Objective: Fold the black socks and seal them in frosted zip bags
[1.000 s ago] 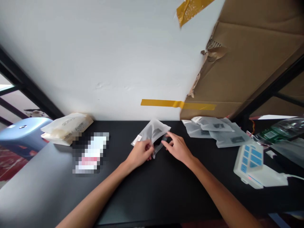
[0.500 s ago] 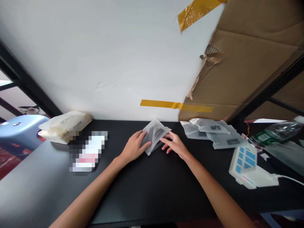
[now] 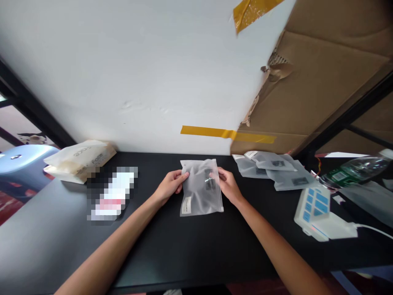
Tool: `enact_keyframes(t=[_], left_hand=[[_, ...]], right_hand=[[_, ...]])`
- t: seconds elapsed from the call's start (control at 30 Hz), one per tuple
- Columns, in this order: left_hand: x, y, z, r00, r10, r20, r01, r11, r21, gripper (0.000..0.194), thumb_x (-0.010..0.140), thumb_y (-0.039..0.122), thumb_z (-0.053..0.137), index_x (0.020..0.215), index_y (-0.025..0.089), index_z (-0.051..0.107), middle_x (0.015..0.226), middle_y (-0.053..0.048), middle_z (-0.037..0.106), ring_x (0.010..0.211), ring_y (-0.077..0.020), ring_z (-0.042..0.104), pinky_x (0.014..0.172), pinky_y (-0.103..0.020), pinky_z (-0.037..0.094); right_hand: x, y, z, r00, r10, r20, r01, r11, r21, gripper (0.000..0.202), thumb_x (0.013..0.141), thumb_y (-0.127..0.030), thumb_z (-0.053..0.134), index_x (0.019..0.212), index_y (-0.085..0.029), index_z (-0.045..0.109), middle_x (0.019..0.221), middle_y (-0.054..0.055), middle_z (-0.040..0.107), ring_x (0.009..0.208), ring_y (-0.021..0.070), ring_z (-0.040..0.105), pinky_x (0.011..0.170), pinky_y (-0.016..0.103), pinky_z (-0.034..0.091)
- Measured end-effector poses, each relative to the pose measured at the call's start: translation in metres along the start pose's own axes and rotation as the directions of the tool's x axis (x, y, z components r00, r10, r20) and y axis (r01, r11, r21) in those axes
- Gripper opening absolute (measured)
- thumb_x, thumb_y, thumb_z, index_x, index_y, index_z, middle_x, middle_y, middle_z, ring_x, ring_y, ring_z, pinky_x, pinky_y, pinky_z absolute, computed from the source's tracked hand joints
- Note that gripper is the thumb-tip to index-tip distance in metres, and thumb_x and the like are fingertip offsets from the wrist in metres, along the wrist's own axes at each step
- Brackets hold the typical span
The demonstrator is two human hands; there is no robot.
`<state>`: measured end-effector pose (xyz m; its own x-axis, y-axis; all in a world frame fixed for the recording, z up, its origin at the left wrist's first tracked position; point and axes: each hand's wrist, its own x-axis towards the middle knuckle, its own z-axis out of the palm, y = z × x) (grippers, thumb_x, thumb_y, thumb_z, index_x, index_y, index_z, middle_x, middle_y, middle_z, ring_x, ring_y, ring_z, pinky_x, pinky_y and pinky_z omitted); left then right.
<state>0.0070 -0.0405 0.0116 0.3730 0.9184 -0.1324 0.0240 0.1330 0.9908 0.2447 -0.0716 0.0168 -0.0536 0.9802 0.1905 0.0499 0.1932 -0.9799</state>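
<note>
A frosted zip bag (image 3: 199,186) is held up flat over the black table, between my two hands. It has a dark printed label near its right side and a small white sticker at the lower left. My left hand (image 3: 170,185) pinches the bag's left edge, thumb on the front. On the opposite edge, along the zip strip, my right hand (image 3: 229,186) grips with its fingers partly behind the translucent plastic. Whether anything lies inside the bag I cannot make out.
Several similar frosted bags (image 3: 278,172) lie at the back right. Near them are a white power strip (image 3: 316,209) with a cable and a green-labelled plastic bottle (image 3: 356,170). A tissue pack (image 3: 82,159) and a blurred-out flat object (image 3: 113,194) sit on the left. Behind stands a white wall with cardboard (image 3: 322,82).
The bag was folded and slanted between my hands; now it is spread out, upright and facing me. Both hands have moved to its opposite side edges.
</note>
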Motion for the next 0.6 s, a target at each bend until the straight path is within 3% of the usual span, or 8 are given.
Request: enact_keyframes(t=[0.1,0.23,0.33,0.4,0.47,0.53,0.6], left_hand=[[-0.001,0.0,0.006,0.994,0.105,-0.036,-0.103,0.994,0.042,0.047,0.083,0.061,0.069,0.073,0.016,0.059,0.059,0.005,0.046,0.052,-0.008,0.041,0.05,-0.021,0.033],[-0.002,0.002,0.009,0.984,0.177,-0.03,-0.177,0.984,0.02,0.042,0.088,0.058,0.064,0.088,0.016,0.066,0.078,-0.001,0.062,0.071,-0.0146,0.055,0.068,-0.025,0.045],[-0.003,0.001,0.009,0.985,0.172,0.031,-0.173,0.985,0.027,0.041,0.091,0.058,0.061,0.095,0.017,0.066,0.082,-0.001,0.063,0.073,-0.0154,0.054,0.068,-0.025,0.045],[-0.003,-0.002,0.008,0.985,0.162,0.051,-0.166,0.983,0.079,0.043,0.092,0.058,0.059,0.089,0.016,0.066,0.075,0.0,0.059,0.067,-0.0137,0.05,0.061,-0.023,0.041],[-0.001,-0.006,0.004,0.984,0.18,0.004,-0.179,0.973,0.146,0.044,0.092,0.058,0.06,0.081,0.016,0.065,0.068,0.001,0.055,0.061,-0.012,0.045,0.054,-0.022,0.036],[0.003,-0.007,-0.003,0.97,0.215,-0.116,-0.196,0.968,0.157,0.043,0.089,0.056,0.064,0.075,0.016,0.064,0.064,0.002,0.052,0.058,-0.0107,0.044,0.051,-0.02,0.034],[0.007,-0.002,-0.016,0.928,0.236,-0.289,-0.232,0.971,0.048,0.039,0.086,0.054,0.07,0.074,0.017,0.063,0.064,0.002,0.053,0.056,-0.0101,0.045,0.049,-0.02,0.036]], right_hand=[[-0.003,-0.009,0.001,0.999,-0.013,0.033,0.012,0.999,0.031,0.043,0.084,-0.048,0.07,0.119,-0.023,0.072,0.125,0.008,0.071,0.121,0.03,0.062,0.1,0.04,0.052],[-0.01,-0.013,0.006,0.988,0.085,0.13,-0.108,0.977,0.185,0.055,0.084,-0.044,0.073,0.135,-0.029,0.061,0.132,0.005,0.068,0.125,0.0284,0.061,0.106,0.042,0.05],[-0.014,-0.011,0.012,0.974,0.184,0.13,-0.212,0.946,0.247,0.071,0.073,-0.038,0.083,0.139,-0.033,0.057,0.13,0.003,0.069,0.12,0.0281,0.064,0.1,0.042,0.055],[-0.013,-0.01,0.013,0.968,0.235,0.086,-0.249,0.935,0.254,0.075,0.065,-0.034,0.089,0.134,-0.032,0.06,0.121,0.003,0.072,0.111,0.0276,0.068,0.093,0.041,0.058],[-0.008,-0.01,0.009,0.972,0.236,-0.006,-0.227,0.939,0.257,0.069,0.062,-0.033,0.091,0.125,-0.029,0.065,0.114,0.003,0.074,0.104,0.0263,0.07,0.088,0.039,0.06],[-0.002,-0.009,-0.001,0.97,0.204,-0.133,-0.16,0.945,0.285,0.062,0.062,-0.034,0.09,0.119,-0.028,0.067,0.113,0.003,0.074,0.103,0.0249,0.07,0.088,0.038,0.059],[0.004,-0.006,-0.012,0.95,0.19,-0.249,-0.1,0.938,0.331,0.06,0.066,-0.037,0.087,0.121,-0.029,0.065,0.115,0.003,0.073,0.105,0.0241,0.069,0.092,0.039,0.058]])
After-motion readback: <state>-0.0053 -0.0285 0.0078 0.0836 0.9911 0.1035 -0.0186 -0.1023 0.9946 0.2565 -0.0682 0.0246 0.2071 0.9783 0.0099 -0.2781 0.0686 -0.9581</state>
